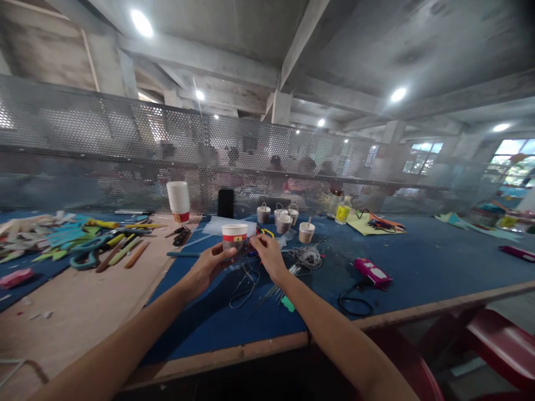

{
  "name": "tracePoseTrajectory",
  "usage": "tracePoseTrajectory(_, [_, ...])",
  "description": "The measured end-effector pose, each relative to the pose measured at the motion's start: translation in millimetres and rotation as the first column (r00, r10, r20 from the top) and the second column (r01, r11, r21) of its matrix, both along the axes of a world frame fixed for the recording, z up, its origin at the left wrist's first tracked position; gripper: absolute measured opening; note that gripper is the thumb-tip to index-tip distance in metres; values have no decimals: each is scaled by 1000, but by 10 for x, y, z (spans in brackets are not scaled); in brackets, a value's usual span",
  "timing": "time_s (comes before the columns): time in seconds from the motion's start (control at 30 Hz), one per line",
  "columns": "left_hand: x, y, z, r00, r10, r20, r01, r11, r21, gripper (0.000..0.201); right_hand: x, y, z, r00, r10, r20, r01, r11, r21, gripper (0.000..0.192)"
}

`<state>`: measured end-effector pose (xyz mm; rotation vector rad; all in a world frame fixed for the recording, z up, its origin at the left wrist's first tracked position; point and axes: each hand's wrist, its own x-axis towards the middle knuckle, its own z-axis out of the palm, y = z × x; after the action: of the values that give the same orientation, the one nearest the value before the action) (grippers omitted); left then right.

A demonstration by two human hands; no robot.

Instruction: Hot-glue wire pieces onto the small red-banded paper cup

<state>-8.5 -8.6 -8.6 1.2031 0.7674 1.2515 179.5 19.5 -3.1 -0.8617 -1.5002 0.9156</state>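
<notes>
A white paper cup [234, 235] with a red band sits between both my hands above the blue table [418, 262]. My left hand [208, 266] wraps around its lower left side. My right hand [270, 253] pinches at the cup's right side with the fingertips; what lies under them is too small to tell. Thin wires [246, 284] and a coil of string [307, 257] lie on the table just below and to the right of my hands.
A stack of white cups [178, 200], a black box [225, 203], several small cups with wire handles [284, 218], a glue bottle [343, 211] and a pink tool with a black cord [371, 273] stand around. Scissors and pencils [104, 245] lie on brown card at left. A mesh screen [125, 145] backs the table; people sit behind it.
</notes>
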Motion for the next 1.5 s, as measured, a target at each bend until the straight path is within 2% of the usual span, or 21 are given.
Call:
tracePoseTrajectory(0.17, [12, -9, 6, 998, 65, -22, -65, 998, -27, 40, -17, -10, -24, 999, 31, 11, -31, 999, 38, 28])
tracePoseTrajectory(0.37, [12, -24, 33, 997, 67, 25, -65, 997, -51, 38, 2, -26, -3, 999, 13, 39, -15, 998, 65, 31])
tracePoseTrajectory(0.57, [-9, -5, 18, 986, 91, 143, -78, 992, -94, 41, -42, -115, 29, 990, 140, -22, -140, 990, 16, 33])
tracePoseTrajectory(0.87, [-55, 34, -12, 957, 22, 288, 3, 996, -86, 34, -55, -137, -94, 933, 187, 307, -202, 979, 16, 27])
tracePoseTrajectory(0.97, [-56, -10, 36, 950, 26, 310, 10, 993, -115, 29, -63, -116, -156, 873, 122, 471, -203, 971, 125, 31])
tracePoseTrajectory(1.1, [-51, -65, 118, 945, 82, 317, -21, 981, -193, 20, -24, -107, -102, 782, -70, 619, -147, 944, 294, 38])
tracePoseTrajectory(1.2, [-52, -68, 143, 946, 75, 317, -19, 984, -175, 22, 124, -67, 36, 708, -236, 666, 20, 949, 315, 35])
tracePoseTrajectory(1.27, [-57, -54, 133, 946, 64, 318, -13, 987, -161, 22, 275, -23, 109, 568, -315, 760, 161, 948, 273, 28])
tracePoseTrajectory(1.37, [-63, -30, 100, 947, 62, 316, -12, 987, -159, 21, 498, 41, 113, 337, -238, 911, 242, 957, 161, 34])
tracePoseTrajectory(1.43, [-61, -23, 83, 946, 65, 317, -14, 987, -161, 20, 598, 77, 55, 285, -171, 943, 251, 963, 99, 43])
tracePoseTrajectory(1.5, [-55, -23, 76, 947, 59, 316, -8, 987, -161, 18, 643, 108, -14, 284, -145, 948, 283, 957, 61, 49])
